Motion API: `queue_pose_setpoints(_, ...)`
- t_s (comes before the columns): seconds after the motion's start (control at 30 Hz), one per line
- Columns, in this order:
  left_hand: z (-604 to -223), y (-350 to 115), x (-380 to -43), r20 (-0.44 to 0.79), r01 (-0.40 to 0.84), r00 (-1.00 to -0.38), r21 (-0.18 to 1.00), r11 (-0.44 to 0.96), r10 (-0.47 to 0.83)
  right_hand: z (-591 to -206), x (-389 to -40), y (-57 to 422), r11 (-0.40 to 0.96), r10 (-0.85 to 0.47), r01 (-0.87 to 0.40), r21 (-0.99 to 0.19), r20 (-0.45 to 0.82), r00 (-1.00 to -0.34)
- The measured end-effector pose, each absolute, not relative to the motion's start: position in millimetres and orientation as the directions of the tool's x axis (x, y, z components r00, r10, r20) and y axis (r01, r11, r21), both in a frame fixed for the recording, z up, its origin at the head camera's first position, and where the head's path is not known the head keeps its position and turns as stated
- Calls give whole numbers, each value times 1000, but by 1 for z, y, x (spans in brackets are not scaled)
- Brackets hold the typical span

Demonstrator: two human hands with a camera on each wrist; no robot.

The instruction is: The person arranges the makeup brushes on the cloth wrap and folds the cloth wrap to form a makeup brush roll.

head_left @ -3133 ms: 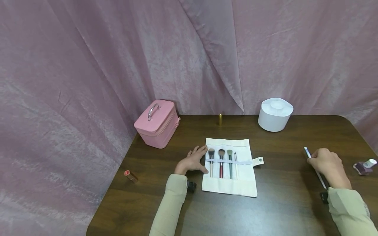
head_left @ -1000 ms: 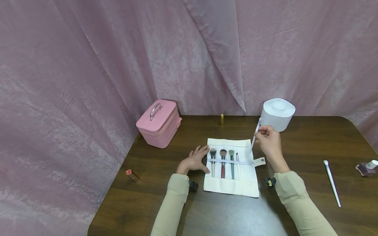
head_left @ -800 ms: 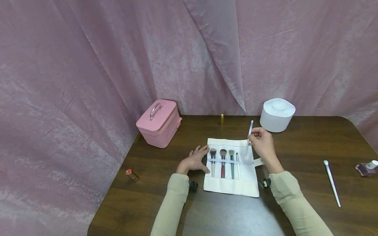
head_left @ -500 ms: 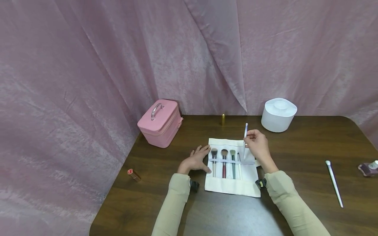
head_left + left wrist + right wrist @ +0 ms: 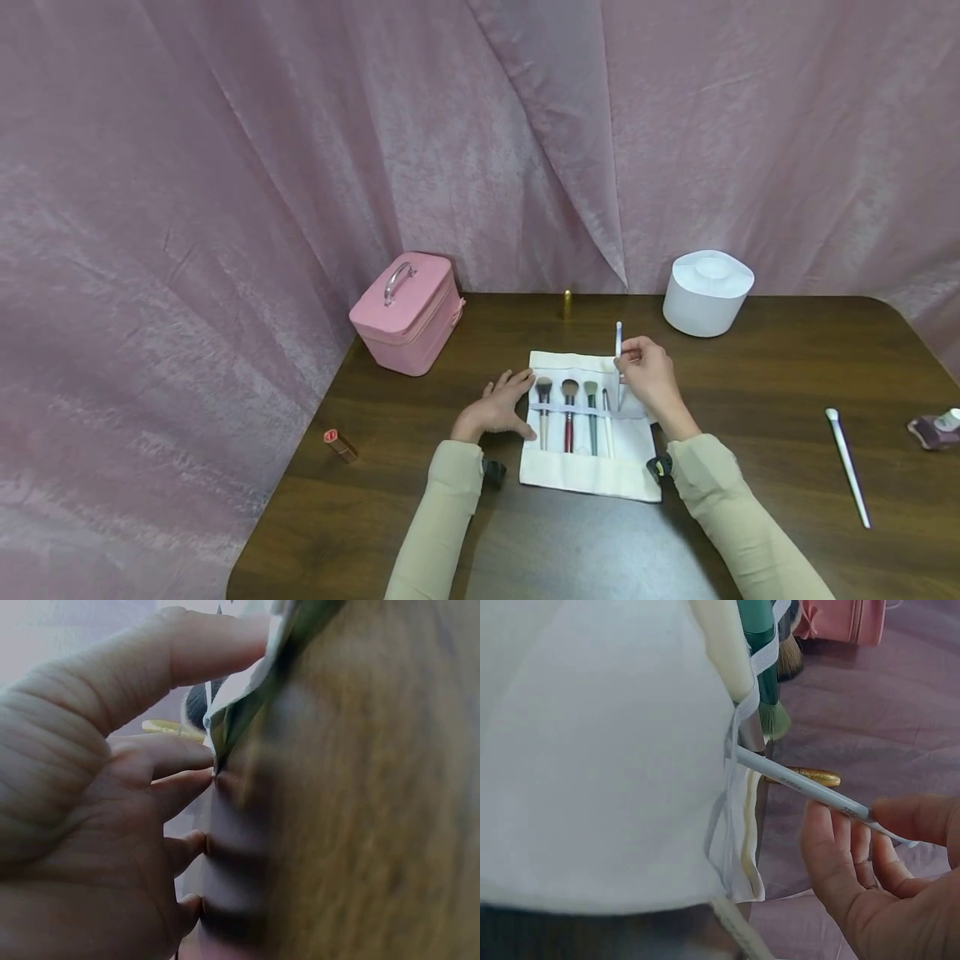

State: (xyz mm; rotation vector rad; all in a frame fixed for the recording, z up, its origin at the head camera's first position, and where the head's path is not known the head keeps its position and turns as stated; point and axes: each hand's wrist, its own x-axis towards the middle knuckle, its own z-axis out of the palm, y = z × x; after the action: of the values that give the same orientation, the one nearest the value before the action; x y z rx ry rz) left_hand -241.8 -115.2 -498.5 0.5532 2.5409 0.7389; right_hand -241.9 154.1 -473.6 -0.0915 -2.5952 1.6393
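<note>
A white fabric brush roll [image 5: 555, 473] lies unfolded on the table, with several makeup brushes [image 5: 569, 417] side by side under its elastic band [image 5: 555, 408]. My left hand [image 5: 491, 411] rests at the roll's left edge, fingers spread; in the left wrist view the thumb [image 5: 202, 649] lies on the cloth. Between thumb and fingers, my right hand [image 5: 651, 382] pinches a slim white makeup brush [image 5: 810, 786], tilted head up over the right part of the roll. Its handle end reaches the elastic band [image 5: 739, 720] in the right wrist view; the very tip is hidden there.
Another white brush [image 5: 849, 468] and a purple nail polish bottle [image 5: 936, 430] lie at the right. Behind the roll stand a pink case [image 5: 405, 321], a small gold tube [image 5: 567, 305] and a white round container [image 5: 707, 300]. A lipstick [image 5: 341, 446] lies at the left.
My right hand has picked up the slim brush from the table's right side, carried it left over the roll, and lowered its end to the elastic band. The left hand has stayed in place.
</note>
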Motion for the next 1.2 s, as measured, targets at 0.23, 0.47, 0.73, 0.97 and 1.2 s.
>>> queue_pose_setpoints(0.23,-499,-115,-240,-295,248,-824,579,777,483,-476,-240,154,476,69,39,-879,-7,-998)
queue_pose_setpoints(0.47,-501,-116,-240,-298,243,-826,579,778,479,-479,-239,155,536,36,46,-843,-32,-999)
queue_pose_setpoints(0.73,-499,-115,-242,-290,251,-826,578,776,484,-478,-239,154,569,47,78,-818,-62,-997)
queue_pose_setpoints(0.97,-498,-114,-243,-287,260,-829,564,784,481,-479,-238,153,576,54,90,-812,-72,-996)
queue_pose_setpoints(1.2,-498,-115,-242,-286,262,-828,563,784,482,-484,-235,153,565,44,121,-816,-116,-992)
